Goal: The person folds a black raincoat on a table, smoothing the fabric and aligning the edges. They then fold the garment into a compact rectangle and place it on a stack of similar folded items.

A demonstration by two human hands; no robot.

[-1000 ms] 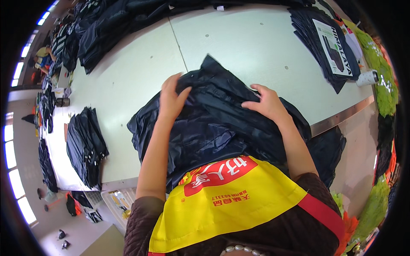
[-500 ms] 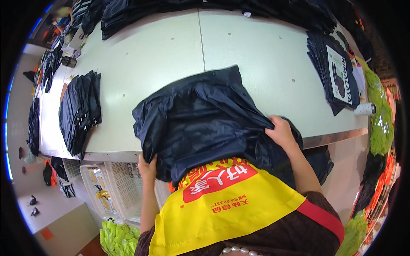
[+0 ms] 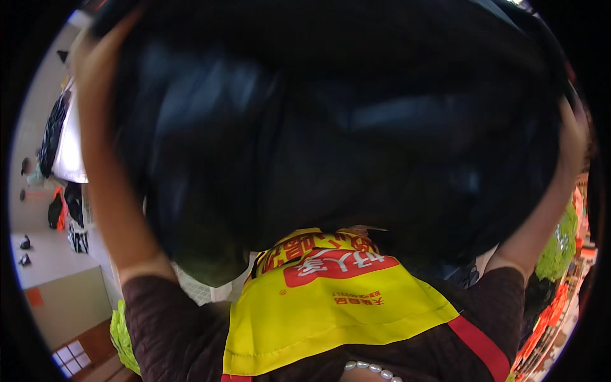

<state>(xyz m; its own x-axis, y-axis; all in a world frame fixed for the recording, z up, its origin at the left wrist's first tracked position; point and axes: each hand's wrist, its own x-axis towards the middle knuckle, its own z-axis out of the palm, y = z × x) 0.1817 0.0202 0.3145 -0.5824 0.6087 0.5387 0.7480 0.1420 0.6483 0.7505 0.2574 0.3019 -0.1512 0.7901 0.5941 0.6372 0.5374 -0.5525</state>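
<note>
A thin, dark navy garment [image 3: 356, 146], loose and creased, is held up close in front of me, blurred by motion. It fills most of the view and hides the table behind it. My left hand [image 3: 95, 51] is closed on its upper left edge. Over at the far right, my right hand [image 3: 573, 127] grips the opposite side, with its fingers partly hidden and smeared. Both arms are raised and spread apart, and the cloth hangs between them down to my yellow apron [image 3: 344, 337].
Part of the white table [image 3: 70, 156] shows at the left, with dark clothes [image 3: 54, 134] by it. A light-coloured cabinet [image 3: 70, 305] stands lower left. Yellow-green material [image 3: 121, 337] lies near my left elbow, and more yellow-green cloth [image 3: 557, 245] and orange items [image 3: 541, 331] are at the right.
Both hands have lifted the garment off the table, upward and toward my head, and moved wider apart. The cloth now covers the tabletop and the folded stacks seen before.
</note>
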